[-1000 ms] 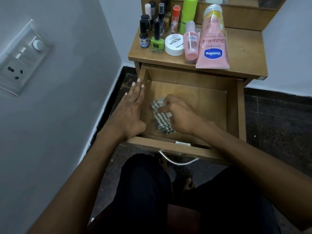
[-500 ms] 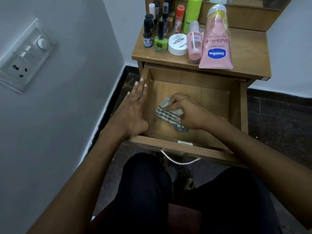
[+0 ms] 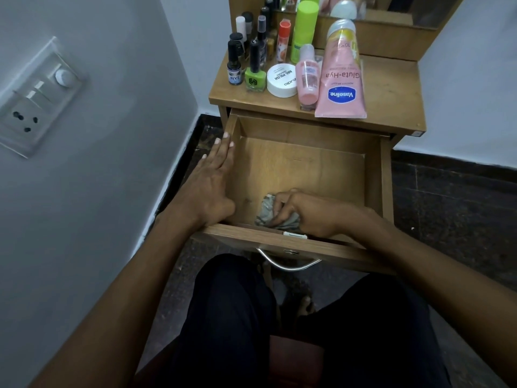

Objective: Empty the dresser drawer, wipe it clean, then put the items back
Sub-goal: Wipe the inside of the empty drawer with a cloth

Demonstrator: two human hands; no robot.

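Observation:
The wooden drawer point(image 3: 307, 127) stands pulled out with nothing in it but a striped grey-green cloth point(image 3: 267, 211). My right hand point(image 3: 305, 212) grips that bunched cloth against the drawer floor, close to the front wall. My left hand point(image 3: 211, 183) rests flat with straight fingers along the drawer's left side wall. On the dresser top point(image 3: 391, 91) stand the toiletries: a pink Vaseline tube point(image 3: 341, 77), a small pink bottle point(image 3: 307, 77), a white nail polish remover jar point(image 3: 282, 80), a green nail polish bottle point(image 3: 255, 74) and several other bottles.
A grey wall with a switch and socket plate point(image 3: 36, 93) is close on the left. A metal handle point(image 3: 288, 263) hangs under the drawer front. My knees in dark trousers sit below the drawer. Dark stone floor lies to the right.
My right hand has dragged the cloth from the middle-left of the drawer floor back toward the front wall. My left hand stays on the left side wall.

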